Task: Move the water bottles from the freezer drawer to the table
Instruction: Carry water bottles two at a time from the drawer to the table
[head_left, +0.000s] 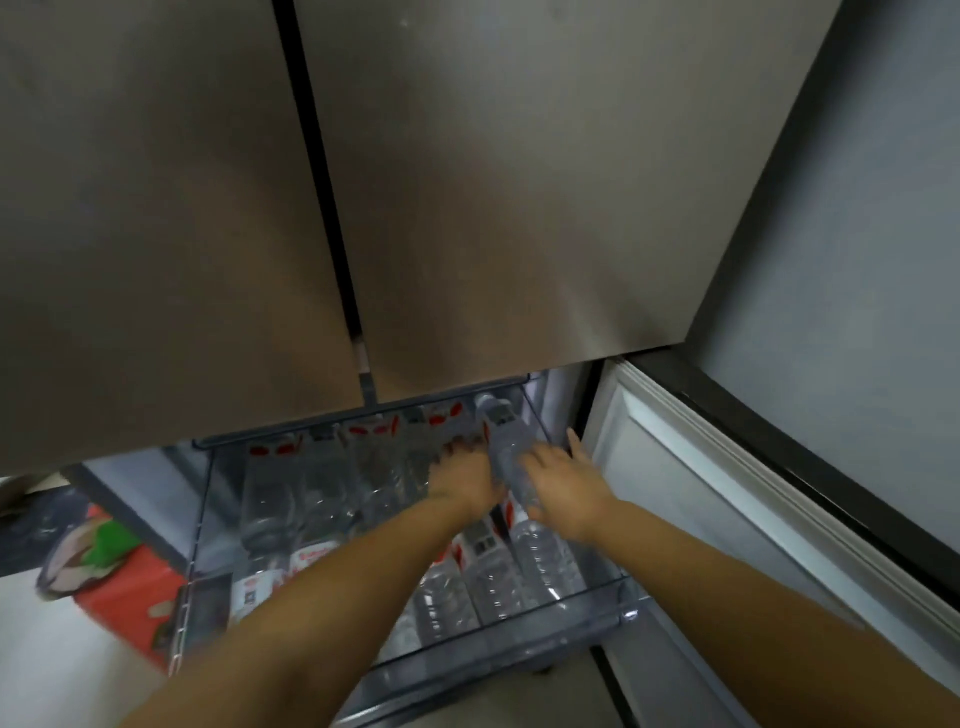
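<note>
Both hands deep in freezer drawer (597, 613), full of lying water bottles (483, 587). Right hand (558, 486), fingers spread, cups raised bottle (506, 441); left hand (462, 475), fingers curled, on its other side. Advice: firm two-sided hold, lift straight up, clear of fridge doors (467, 208).

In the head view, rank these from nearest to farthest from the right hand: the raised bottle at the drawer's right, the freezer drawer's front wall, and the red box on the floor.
1. The raised bottle, touching the right hand at the drawer's right side.
2. The freezer drawer's front wall, below the hand, toward the camera.
3. The red box, on the floor far to the left, outside the drawer.
</note>
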